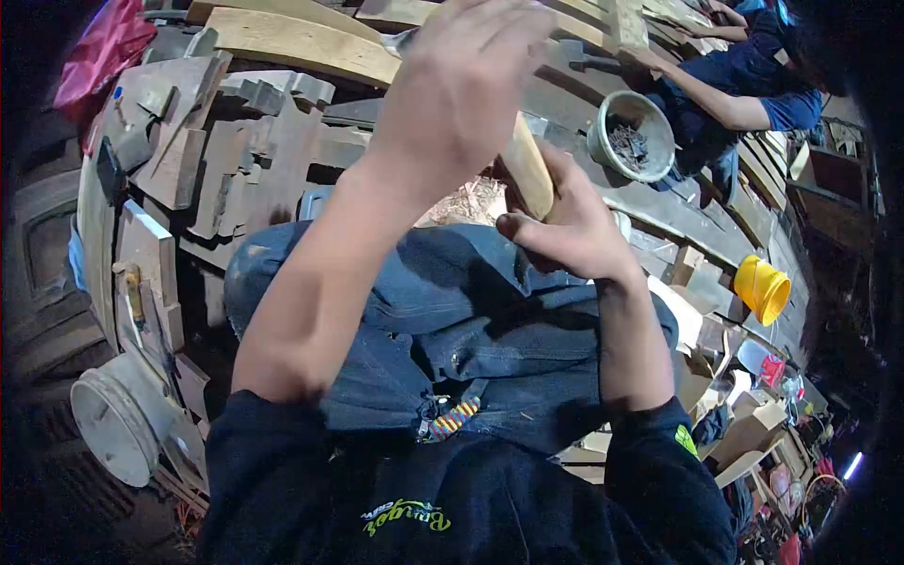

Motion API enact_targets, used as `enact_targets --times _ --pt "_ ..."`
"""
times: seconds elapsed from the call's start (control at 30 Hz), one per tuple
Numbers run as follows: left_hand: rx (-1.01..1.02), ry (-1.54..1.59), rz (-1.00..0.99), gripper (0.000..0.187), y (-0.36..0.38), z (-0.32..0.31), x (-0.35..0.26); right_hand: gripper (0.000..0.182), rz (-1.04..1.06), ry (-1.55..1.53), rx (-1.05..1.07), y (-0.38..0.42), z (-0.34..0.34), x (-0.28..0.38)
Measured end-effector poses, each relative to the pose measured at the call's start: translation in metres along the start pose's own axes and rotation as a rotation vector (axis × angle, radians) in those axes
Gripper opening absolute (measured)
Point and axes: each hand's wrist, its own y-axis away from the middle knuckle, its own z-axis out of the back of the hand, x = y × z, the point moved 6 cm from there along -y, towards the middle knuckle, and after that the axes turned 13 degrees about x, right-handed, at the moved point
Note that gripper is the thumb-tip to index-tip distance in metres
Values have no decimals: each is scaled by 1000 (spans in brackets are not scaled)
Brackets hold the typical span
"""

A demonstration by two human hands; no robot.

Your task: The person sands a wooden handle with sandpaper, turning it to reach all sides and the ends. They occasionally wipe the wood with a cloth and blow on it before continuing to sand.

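Observation:
My right hand (579, 221) is closed around a pale, smooth, rounded piece of wood (529, 174), with the thumb along its near end. Above it is my left hand (457, 89), raised and smeared by motion, covering the wood's far end. A small greyish edge shows beside the left hand, too blurred to name. Whether the left fingers grip anything is hidden. Wood shavings (468, 202) lie beyond my lap, below the hands.
Planks (301, 42) and wood offcuts surround me. A bucket with dark scraps (629, 141) stands by a co-worker (744, 89), whose hands touch a wooden piece at the upper right. A yellow bucket (761, 290) lies right; a whitish bucket (115, 424) is at left.

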Motion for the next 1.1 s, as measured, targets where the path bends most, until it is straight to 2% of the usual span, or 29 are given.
enact_targets --times 0.07,0.13,0.2,0.23,0.27,0.37,0.43,0.47,0.53,0.6,0.63,0.67,0.73,0.77,0.83,0.87,0.93,0.97,1.0,1.07,1.1 --pt "48 -18 -80 38 8 -13 -17 57 -55 -245 -54 6 -3 -10" --pt "219 124 -125 40 16 -28 -49 59 -75 -120 -99 8 4 -7" --pt "148 169 -160 39 14 -28 -37 59 -45 -94 -103 12 9 -6" --pt "108 184 -114 38 11 -23 -28 58 -2 -180 -86 7 5 -2" --pt "68 195 -73 38 4 -14 -17 59 -135 -288 8 8 1 4" --pt "65 92 -83 38 5 -13 -20 60 -34 -152 29 6 0 -2" --pt "150 162 -110 43 13 -25 -43 63 17 -166 -76 12 6 -3" --pt "175 190 -134 44 15 -27 -52 66 -75 57 -67 15 12 -2" --pt "150 181 -139 41 11 -24 -37 64 -15 -231 -90 12 7 -4" --pt "62 86 -133 39 3 -12 -14 57 14 -235 -67 6 0 8" --pt "34 33 -74 39 0 -1 -9 55 22 -142 5 2 -1 10" --pt "33 32 -77 39 3 -3 -12 56 167 -85 -3 -3 -2 6" --pt "93 79 -96 41 11 -17 -28 58 18 -325 -28 6 -5 3" --pt "178 160 -107 44 15 -22 -45 58 24 -321 -26 8 -2 1" --pt "192 147 -143 44 13 -23 -41 60 32 50 -88 10 8 1" --pt "211 143 -171 44 12 -24 -40 60 33 54 -88 9 8 4" --pt "69 8 -136 41 3 -8 -20 61 -81 -312 23 9 -3 2" --pt "52 16 -124 38 1 -6 -16 60 33 -305 71 6 -2 -2" --pt "34 22 -112 35 0 -3 -14 60 37 -304 71 7 -3 -1" --pt "163 160 -107 38 11 -18 -36 60 -20 -309 3 11 1 1" --pt "224 197 -139 40 16 -25 -51 59 -118 -134 -8 15 6 2"
